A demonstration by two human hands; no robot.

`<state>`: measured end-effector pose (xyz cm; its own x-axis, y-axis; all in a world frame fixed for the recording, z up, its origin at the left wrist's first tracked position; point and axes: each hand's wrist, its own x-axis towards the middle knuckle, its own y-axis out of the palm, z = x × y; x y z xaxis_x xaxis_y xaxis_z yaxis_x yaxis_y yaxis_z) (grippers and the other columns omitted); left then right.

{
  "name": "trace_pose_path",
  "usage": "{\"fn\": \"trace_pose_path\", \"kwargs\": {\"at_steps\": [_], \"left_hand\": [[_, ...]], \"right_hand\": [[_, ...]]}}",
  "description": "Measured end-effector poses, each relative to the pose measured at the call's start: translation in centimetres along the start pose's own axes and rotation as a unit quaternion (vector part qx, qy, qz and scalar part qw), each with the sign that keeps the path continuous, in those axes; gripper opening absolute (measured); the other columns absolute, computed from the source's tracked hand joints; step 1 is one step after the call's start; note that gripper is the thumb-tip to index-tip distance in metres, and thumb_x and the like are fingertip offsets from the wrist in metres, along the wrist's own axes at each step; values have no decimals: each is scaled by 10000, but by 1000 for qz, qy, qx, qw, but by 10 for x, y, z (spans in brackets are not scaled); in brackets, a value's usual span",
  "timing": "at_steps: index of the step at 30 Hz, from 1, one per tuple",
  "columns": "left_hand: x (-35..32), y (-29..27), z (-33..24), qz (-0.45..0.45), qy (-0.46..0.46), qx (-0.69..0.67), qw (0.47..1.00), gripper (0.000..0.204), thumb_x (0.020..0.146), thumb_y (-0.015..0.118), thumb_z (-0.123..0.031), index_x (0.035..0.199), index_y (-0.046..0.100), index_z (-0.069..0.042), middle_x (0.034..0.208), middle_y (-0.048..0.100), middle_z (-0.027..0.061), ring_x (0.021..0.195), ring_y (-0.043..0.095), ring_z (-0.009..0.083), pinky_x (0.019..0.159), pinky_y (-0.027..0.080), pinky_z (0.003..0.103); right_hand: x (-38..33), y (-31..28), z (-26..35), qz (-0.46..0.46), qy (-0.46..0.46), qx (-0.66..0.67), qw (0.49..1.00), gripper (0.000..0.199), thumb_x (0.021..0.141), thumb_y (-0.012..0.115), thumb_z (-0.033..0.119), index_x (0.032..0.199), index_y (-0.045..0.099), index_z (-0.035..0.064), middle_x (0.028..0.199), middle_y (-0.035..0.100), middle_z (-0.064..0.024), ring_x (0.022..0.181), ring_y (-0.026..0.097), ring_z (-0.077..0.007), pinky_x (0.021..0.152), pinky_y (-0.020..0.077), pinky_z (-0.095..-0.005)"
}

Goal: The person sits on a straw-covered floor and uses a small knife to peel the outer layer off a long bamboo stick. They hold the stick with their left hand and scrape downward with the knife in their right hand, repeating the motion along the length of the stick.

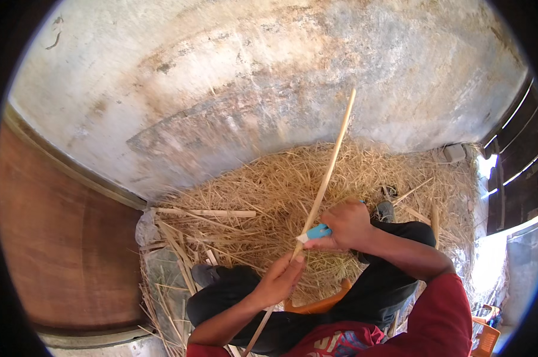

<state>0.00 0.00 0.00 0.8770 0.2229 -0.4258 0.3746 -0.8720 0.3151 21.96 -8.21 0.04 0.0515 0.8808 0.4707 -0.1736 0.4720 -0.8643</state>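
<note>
A long, pale wooden stick, perhaps bamboo (331,163), runs slantwise from near my lap up toward the wall. My left hand (279,279) is closed around its lower part. Just above that grip, my right hand (345,226) is closed on a knife with a light blue handle (320,231). The knife's short, pale blade lies against the stick, close to my left fingers. My fingers hide part of the handle.
Loose straw (269,172) covers the ground before me, with cut strips (209,212) lying at the left. A stained wall (251,77) rises ahead, and a brown wooden panel (66,238) stands left. A grey block (454,153) sits far right; an orange chair (487,339) is lower right.
</note>
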Motion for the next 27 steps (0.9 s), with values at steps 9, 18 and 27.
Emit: {"fn": "trace_pose_path", "kwargs": {"at_steps": [9, 18, 27], "left_hand": [[-4, 4, 6, -22, -9, 21, 999, 303, 1020, 385, -324, 825, 429, -96, 634, 363, -56, 532, 324, 45, 467, 282, 224], [-16, 5, 7, -36, -43, -40, 998, 279, 1020, 384, -310, 854, 434, -92, 663, 385, -46, 569, 363, 53, 499, 317, 229], [-13, 9, 30, -75, 101, 113, 986, 258, 1020, 374, -313, 885, 413, -97, 645, 366, -51, 535, 343, 41, 473, 313, 211]], "right_hand": [[-11, 21, -3, 11, 62, 10, 998, 649, 740, 585, 701, 495, 534, 102, 423, 500, -64, 369, 532, -239, 381, 420, -371], [0, 26, -1, 60, 104, 26, 992, 667, 738, 556, 725, 597, 630, 77, 464, 543, -107, 414, 576, -266, 416, 446, -402], [6, 32, -41, -55, 33, -20, 998, 657, 717, 582, 733, 491, 519, 119, 402, 433, -53, 358, 489, -244, 415, 412, -374]]}}
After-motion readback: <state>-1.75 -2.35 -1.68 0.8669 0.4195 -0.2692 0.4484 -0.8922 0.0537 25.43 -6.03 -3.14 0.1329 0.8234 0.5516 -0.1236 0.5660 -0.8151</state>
